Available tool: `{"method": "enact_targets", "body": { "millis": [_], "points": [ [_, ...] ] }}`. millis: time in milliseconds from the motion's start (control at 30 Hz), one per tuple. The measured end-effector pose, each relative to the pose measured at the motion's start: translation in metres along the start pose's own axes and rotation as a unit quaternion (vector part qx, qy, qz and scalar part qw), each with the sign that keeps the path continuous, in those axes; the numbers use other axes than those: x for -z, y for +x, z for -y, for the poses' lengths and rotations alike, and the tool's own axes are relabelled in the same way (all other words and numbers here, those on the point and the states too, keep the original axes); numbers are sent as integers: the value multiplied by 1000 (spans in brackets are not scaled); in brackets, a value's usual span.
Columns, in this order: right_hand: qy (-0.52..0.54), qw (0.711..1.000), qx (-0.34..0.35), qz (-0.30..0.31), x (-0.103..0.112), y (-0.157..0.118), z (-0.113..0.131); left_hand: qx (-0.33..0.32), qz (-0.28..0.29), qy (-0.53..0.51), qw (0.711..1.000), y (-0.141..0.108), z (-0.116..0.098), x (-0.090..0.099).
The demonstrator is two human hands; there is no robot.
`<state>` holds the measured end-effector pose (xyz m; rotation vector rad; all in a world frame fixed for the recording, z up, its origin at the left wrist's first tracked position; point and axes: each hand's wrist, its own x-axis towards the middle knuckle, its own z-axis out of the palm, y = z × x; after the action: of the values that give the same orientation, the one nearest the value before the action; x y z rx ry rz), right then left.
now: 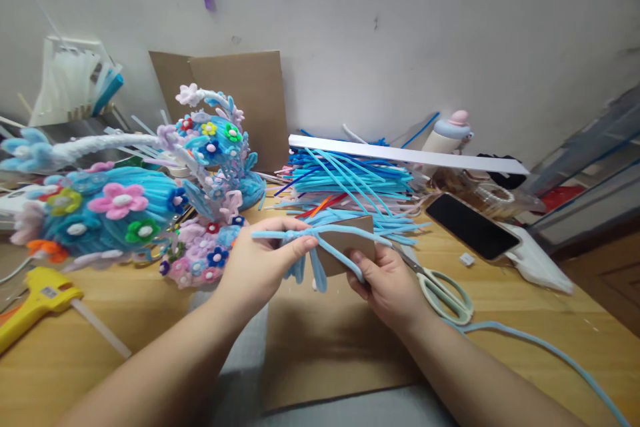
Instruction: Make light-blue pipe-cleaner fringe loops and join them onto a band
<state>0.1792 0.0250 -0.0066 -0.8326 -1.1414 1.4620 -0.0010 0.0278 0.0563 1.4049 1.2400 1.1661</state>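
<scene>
Wooden worktable [535,300]; on it, beneath my hands, a brown cardboard sheet [320,347]. My right hand [395,293] closes on one strand's end at the edge of a small cardboard piece [343,244]; my left hand [263,260] pinches the gathered light-blue chenille stems [320,273], loops hanging before the card. I appear to be binding the bunch; the next move calls for a steady left pinch and even right-hand tension.
</scene>
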Motion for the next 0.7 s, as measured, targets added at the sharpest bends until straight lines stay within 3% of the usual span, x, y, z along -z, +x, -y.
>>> {"method": "enact_targets", "body": {
  "millis": [367, 567, 700],
  "points": [
    [-33, 999, -15, -10, -1, -4, 3, 13, 2, -29, 999, -2, 5, 2],
    [-55, 987, 145, -39, 0, 0, 15, -5, 25, 7, 1000, -2, 7, -2],
    [-84, 976, 189, -74, 0, 0, 22, -7, 31, 29, 999, -5, 8, -5]
  ]
}}
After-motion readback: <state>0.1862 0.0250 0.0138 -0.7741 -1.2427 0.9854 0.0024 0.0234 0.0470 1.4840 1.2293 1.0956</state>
